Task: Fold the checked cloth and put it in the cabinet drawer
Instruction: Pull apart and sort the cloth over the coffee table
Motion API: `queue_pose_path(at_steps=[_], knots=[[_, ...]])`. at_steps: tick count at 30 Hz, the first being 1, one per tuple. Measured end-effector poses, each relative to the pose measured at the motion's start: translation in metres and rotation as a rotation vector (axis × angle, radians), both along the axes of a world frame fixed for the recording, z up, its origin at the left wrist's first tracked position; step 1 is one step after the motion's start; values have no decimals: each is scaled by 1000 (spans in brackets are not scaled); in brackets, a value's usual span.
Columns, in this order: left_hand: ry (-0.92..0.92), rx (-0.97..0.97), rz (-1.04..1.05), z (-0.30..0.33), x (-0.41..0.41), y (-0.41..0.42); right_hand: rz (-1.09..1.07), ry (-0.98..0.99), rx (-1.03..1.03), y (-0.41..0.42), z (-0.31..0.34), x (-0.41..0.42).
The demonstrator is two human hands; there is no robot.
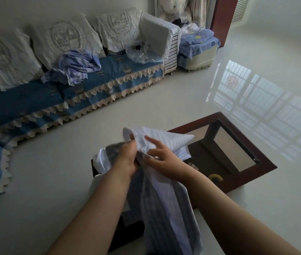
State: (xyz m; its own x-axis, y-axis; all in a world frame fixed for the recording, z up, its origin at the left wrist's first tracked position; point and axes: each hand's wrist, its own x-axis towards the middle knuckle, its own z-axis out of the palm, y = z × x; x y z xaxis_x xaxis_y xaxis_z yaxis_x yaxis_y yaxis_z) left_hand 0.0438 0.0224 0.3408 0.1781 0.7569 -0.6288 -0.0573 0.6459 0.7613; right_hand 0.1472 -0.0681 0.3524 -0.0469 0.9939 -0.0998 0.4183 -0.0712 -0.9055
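A pale blue-and-white checked cloth (pixel 166 139) is bunched between both hands and hangs down in front of me toward the bottom edge. My left hand (pixel 125 157) grips a gathered fold of it, fingers curled round the fabric. My right hand (pixel 162 161) pinches the cloth just beside the left, index finger stretched out over the raised upper flap. Beneath the hands lies a dark wooden coffee table (pixel 252 144) with a glass top. No cabinet drawer is visible.
A sofa with a blue lace-trimmed cover (pixel 83 96) and white cushions runs along the left, with another crumpled blue cloth (pixel 76 67) on it. Folded blue bedding (pixel 199 43) sits on a stool at the back. Glossy pale floor spreads to the right.
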Motion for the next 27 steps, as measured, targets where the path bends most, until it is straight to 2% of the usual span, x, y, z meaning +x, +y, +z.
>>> queue_pose_path(at_steps=[2, 6, 9, 11, 14, 15, 17, 19, 20, 21, 24, 26, 27], knots=[[33, 17, -51, -6, -2, -11, 60, 19, -116, -8, -2, 2], [51, 87, -86, -13, 1, -37, -174, 174, -213, -16, -4, 1], [140, 206, -65, -21, 5, -46, -279, 40, -156, -12, -8, -2], [67, 252, -47, -20, 6, -51, -282, -11, -156, -10, -8, -2], [-6, 316, 27, -22, 6, -54, -311, 193, -258, -6, -11, 11], [2, 343, 70, -24, 6, -55, -297, 184, -262, -5, -12, 15], [163, 448, 168, -28, 5, -58, -224, -21, -230, -4, -16, 19], [448, 541, 193, -29, 3, -66, -188, -159, -193, -4, -20, 17], [607, 570, 198, -26, 1, -69, -194, -145, -193, -4, -22, 15], [686, 599, 164, -28, -1, -71, -216, -111, -209, -6, -21, 14], [698, 743, -82, -27, -7, -68, -349, 67, -265, -9, -20, 25], [884, 788, -187, -30, -18, -53, -402, 216, -309, -12, -20, 33], [940, 722, -201, -30, -24, -45, -428, 278, -331, -14, -20, 34]])
